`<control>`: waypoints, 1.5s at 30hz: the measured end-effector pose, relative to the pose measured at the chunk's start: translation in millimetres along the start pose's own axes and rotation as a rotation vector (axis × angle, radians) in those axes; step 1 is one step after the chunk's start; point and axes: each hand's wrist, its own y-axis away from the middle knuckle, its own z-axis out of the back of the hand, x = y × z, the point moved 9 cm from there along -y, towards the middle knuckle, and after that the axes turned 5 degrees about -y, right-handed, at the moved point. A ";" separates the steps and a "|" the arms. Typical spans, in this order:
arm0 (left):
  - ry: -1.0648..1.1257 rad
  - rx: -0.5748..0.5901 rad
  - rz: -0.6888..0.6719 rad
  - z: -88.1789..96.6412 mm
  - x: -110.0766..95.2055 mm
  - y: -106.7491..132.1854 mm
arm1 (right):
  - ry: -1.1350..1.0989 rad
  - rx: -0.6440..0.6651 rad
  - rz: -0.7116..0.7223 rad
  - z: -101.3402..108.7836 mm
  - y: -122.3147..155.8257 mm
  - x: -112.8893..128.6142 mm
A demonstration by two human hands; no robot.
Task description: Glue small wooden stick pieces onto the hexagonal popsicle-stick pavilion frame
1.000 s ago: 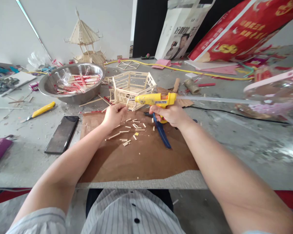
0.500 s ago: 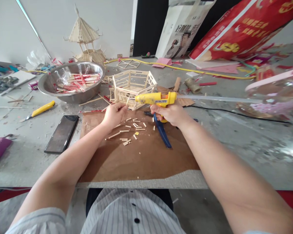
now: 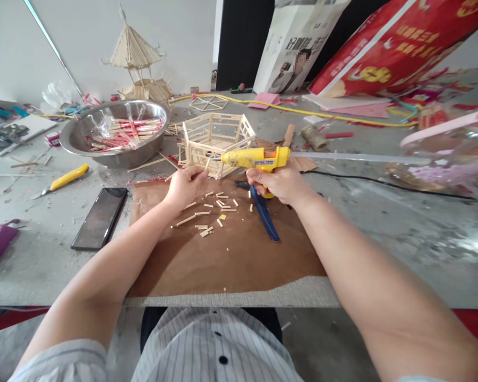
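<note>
My right hand [image 3: 276,183] is wrapped round the grip of a yellow hot glue gun [image 3: 245,157], a long clear glue stick [image 3: 354,157] running out of its back. Its nozzle points left, at the tip of a short wooden stick [image 3: 208,163] pinched upright in the fingers of my left hand [image 3: 185,185]. Whether nozzle and stick touch is too small to tell. Just behind stands a many-sided frame of thin wooden sticks [image 3: 219,139]. Below the hands, several short cut stick pieces [image 3: 202,213] lie on a brown sheet [image 3: 223,265], beside blue-handled pliers [image 3: 265,215].
A steel bowl [image 3: 117,154] of red-and-pale sticks stands left, near a yellow utility knife [image 3: 69,176] and a phone [image 3: 99,218]. Behind it rises a wooden-stick pagoda model [image 3: 137,61]. A black cord [image 3: 386,185] and pink-rimmed clear object [image 3: 450,138] lie right.
Both hands keep almost the same pose, with the glue gun's nozzle still at the stick's tip. The whole view has shifted very slightly.
</note>
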 end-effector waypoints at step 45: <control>-0.125 -0.045 -0.125 3.4 -10.4 1.1 | 0.022 -0.003 0.015 1.9 1.2 3.4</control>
